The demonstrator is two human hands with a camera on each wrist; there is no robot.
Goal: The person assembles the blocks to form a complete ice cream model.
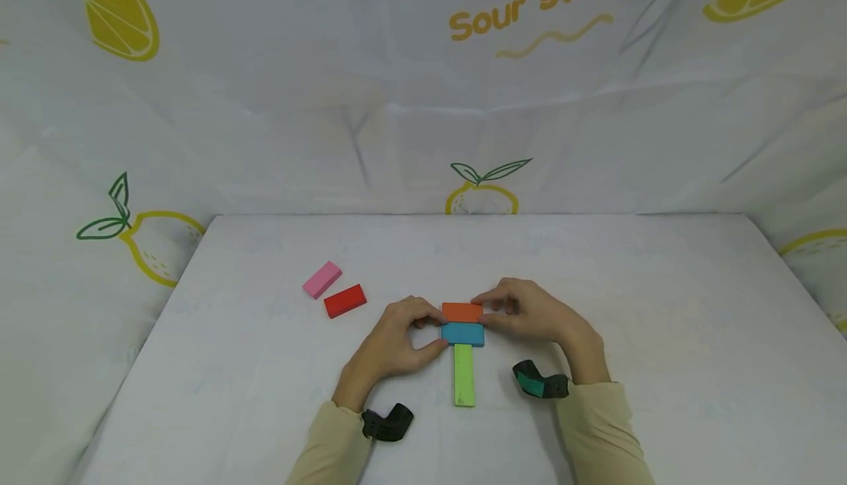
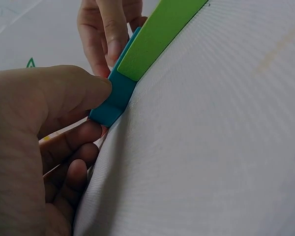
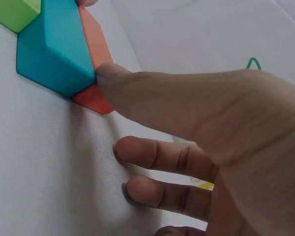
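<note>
A light green block point(image 1: 464, 375) lies lengthwise toward me on the white table. Its far end meets the middle of a blue block point(image 1: 462, 334) set crosswise. Along the blue block's far side lies an orange block point(image 1: 462, 312). My left hand point(image 1: 401, 342) grips the left end of the blue block, thumb at its near corner and index finger by the seam with the orange one. With thumb and index finger, my right hand point(image 1: 529, 310) pinches the orange block's right end; its other fingers point(image 3: 147, 191) are loosely bent near the table surface.
To the left and farther back, a pink block point(image 1: 322, 280) and a red block point(image 1: 345, 301) lie apart from the others. Behind the table hangs a white cloth point(image 1: 298, 139) with lemon prints. Dark wrist devices sit below both hands.
</note>
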